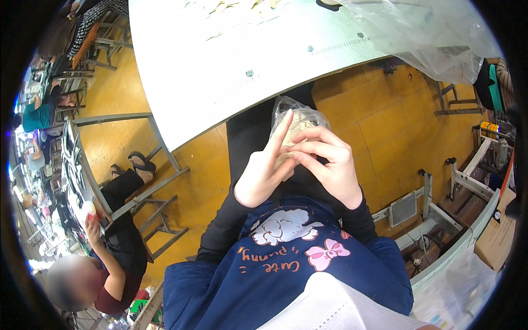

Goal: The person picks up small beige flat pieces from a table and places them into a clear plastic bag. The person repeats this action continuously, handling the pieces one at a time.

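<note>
In front of my lap, a clear plastic bag [314,114] with thin cream-coloured pieces [300,122] in it shows just beyond my fingers. My left hand [265,171] has its index finger stretched upward, while the thumb and other fingers are folded in. My right hand [331,168] is closed in a pinch, its fingertips meeting the left fingers. What lies between the fingertips is too small and too covered to name. Both hands are below the near edge of the white table [192,82], close to the bag.
Several cream pieces [258,6] lie on the table's far side, and a large clear plastic sheet [440,44] hangs over its right end. At left, a person [118,280] sits by a metal frame [113,118]. Metal stands [426,209] and a cardboard box [495,236] are at right.
</note>
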Demonstrator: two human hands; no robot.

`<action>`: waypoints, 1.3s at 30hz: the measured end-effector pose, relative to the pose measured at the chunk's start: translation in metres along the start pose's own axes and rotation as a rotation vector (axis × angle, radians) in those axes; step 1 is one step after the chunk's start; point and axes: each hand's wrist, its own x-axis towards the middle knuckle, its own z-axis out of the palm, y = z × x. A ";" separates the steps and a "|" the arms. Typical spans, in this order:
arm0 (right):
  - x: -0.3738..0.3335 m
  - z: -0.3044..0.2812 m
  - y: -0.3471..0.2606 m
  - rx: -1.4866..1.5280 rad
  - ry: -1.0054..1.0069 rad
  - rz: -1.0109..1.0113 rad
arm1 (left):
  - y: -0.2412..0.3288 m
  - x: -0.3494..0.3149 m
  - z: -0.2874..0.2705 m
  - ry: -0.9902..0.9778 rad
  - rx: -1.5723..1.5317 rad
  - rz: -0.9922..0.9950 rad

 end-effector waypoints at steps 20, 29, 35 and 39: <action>0.002 0.006 -0.013 -0.238 0.103 -0.213 | -0.006 0.013 0.003 -0.003 -1.476 -0.072; 0.006 0.005 -0.004 -0.315 0.040 -0.277 | -0.008 0.011 0.009 -0.089 -1.300 -0.173; 0.005 -0.002 -0.005 -0.322 0.124 -0.343 | -0.009 0.011 0.004 -0.118 -1.301 -0.200; 0.006 -0.006 -0.005 -0.326 0.132 -0.288 | -0.008 0.011 0.003 -0.100 -1.235 -0.178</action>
